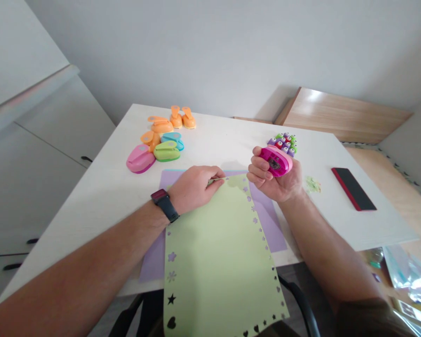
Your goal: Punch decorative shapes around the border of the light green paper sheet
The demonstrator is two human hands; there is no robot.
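Right hand [274,180] gripping pink craft punch [276,160], left hand [192,188] on green paper [214,248]

Magenta craft punch [275,160], underside up; pale green paper [217,262], edges lined with cutout shapes

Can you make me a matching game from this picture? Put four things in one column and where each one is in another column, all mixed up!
Things:
1. Pink craft punch
2. Black wristwatch
3. Pale green paper
4. Black and red phone

Places:
A. On the left wrist
B. Lying on the table, right of the hands
C. Held in the right hand
D. On top of the lilac paper

Right pairs: 1-C, 2-A, 3-D, 4-B
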